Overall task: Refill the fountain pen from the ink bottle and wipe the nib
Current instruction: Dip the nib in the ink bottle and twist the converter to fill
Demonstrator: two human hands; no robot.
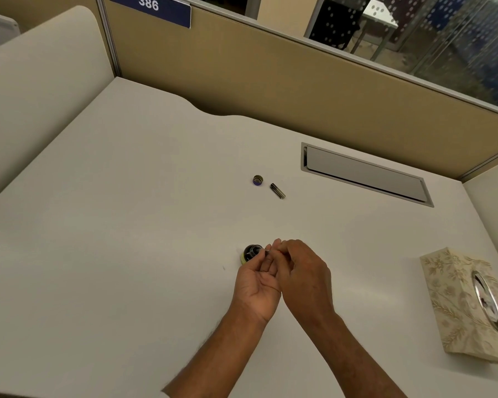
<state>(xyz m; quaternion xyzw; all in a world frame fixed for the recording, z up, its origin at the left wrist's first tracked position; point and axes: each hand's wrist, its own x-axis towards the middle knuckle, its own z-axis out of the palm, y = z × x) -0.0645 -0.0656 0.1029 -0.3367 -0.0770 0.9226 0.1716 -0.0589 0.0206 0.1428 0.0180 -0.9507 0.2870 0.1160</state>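
The ink bottle (250, 253) is standing open toward the desk's (127, 225) near edge. Both hands, left hand (256, 285) and right hand (301, 271), are pinching the pen section (266, 252) beside its mouth. Cap (258, 180) and barrel (277, 191) are lying toward the far edge, the tissue box (466, 305) at the right edge.

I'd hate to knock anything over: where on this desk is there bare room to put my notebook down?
The whole left half of the desk is bare. There is also room between the tissue box and the cable hatch. It is crowded in the middle: ink bottle by both hands, bottle cap and pen barrel behind.
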